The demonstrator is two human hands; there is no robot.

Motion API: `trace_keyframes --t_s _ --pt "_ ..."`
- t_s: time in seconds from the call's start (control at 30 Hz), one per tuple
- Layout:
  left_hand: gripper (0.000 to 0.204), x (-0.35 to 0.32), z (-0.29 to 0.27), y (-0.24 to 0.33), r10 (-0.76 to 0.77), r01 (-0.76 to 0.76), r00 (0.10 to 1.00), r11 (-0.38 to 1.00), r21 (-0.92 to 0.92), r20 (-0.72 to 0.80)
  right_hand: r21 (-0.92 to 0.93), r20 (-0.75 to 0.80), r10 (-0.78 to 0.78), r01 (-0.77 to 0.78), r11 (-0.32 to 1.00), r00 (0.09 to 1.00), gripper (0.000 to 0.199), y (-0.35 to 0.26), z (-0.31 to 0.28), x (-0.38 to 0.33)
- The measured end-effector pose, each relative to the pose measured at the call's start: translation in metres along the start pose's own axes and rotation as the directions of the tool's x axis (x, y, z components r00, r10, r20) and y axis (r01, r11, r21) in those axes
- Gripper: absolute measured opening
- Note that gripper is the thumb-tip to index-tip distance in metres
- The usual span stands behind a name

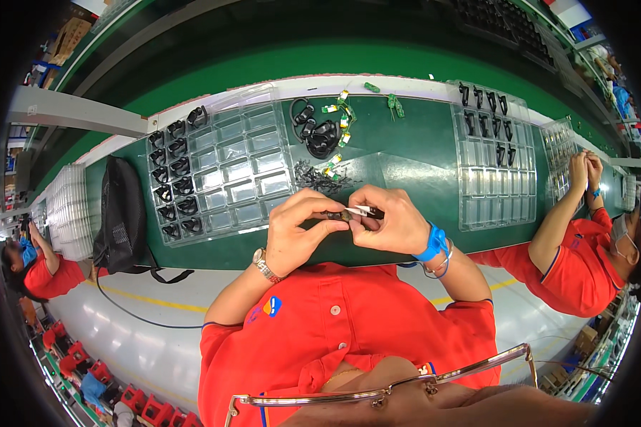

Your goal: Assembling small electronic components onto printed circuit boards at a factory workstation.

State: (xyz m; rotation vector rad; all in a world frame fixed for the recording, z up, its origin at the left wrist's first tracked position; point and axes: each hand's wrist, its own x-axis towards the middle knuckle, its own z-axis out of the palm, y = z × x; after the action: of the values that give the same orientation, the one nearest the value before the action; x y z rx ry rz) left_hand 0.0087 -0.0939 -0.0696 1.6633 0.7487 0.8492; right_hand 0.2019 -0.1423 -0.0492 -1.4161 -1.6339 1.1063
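Observation:
My left hand is closed, with thumb and fingertips pinching a small dark part above the near side of the green bench. My right hand is closed round a slim white and black tool. Its pale tip meets the small part at my left fingertips. The part's exact kind is too small to make out. Just beyond my hands lies a heap of thin black pieces. Farther back are black looped pieces and several small green circuit boards with white and yellow bits.
A clear compartment tray at left holds black parts in its left columns. Another clear tray at right has black parts in its far rows. A black mesh bag lies left. Co-workers in red sit at both sides, one near a tray.

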Motion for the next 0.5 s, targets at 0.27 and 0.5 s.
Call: trace_keyframes --t_s 0.27,0.5 --pt "0.026 -0.001 -0.002 0.002 -0.009 0.007 0.999 0.999 -0.032 -0.050 0.099 -0.014 -0.072 0.073 0.992 0.997 0.020 -0.003 -0.007 0.001" --pt "0.026 -0.001 0.000 0.000 0.057 -0.059 0.993 0.998 -0.021 -0.101 0.129 -0.114 -0.209 0.223 0.966 0.971 0.016 0.010 -0.001 -0.003"
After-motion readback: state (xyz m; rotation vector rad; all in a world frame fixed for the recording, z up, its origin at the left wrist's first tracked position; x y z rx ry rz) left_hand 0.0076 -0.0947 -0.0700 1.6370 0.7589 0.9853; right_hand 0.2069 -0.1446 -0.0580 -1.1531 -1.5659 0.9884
